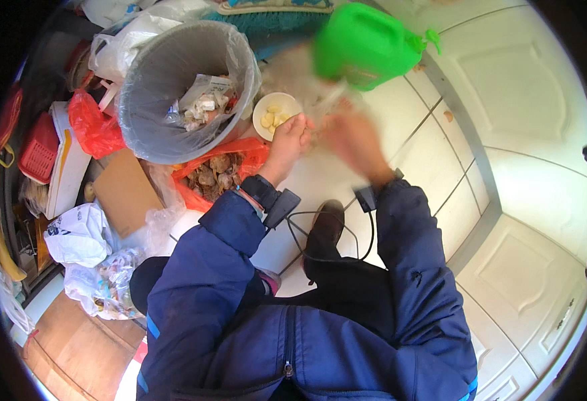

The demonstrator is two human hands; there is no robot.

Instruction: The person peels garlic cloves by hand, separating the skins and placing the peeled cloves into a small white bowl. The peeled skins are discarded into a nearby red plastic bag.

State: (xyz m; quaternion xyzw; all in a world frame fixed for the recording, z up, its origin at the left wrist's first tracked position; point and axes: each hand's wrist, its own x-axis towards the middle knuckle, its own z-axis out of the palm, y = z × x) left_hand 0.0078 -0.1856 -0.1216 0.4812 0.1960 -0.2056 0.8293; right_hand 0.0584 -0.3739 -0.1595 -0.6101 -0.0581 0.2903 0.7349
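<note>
My left hand (291,140) is beside the right rim of a small white bowl (260,109) that holds several peeled garlic cloves (272,118). Its fingertips are pinched together; whether something small lies between them is not clear. To its right, my right hand (351,135) is blurred by motion, its fingers bent, with a pale blurred shape just above them. What that hand holds cannot be made out. Below the bowl, a red plastic bag (194,196) stands open with garlic bulbs (213,174) inside. Both wrists wear dark straps with black devices, joined by a cable.
A lined grey bin (133,113) with waste stands left of the bowl. A green plastic jug (361,45) lies beyond my hands, near a teal broom (278,27). Cardboard (128,193) and plastic bags (79,235) lie at left. White cabinet doors (514,90) line the right.
</note>
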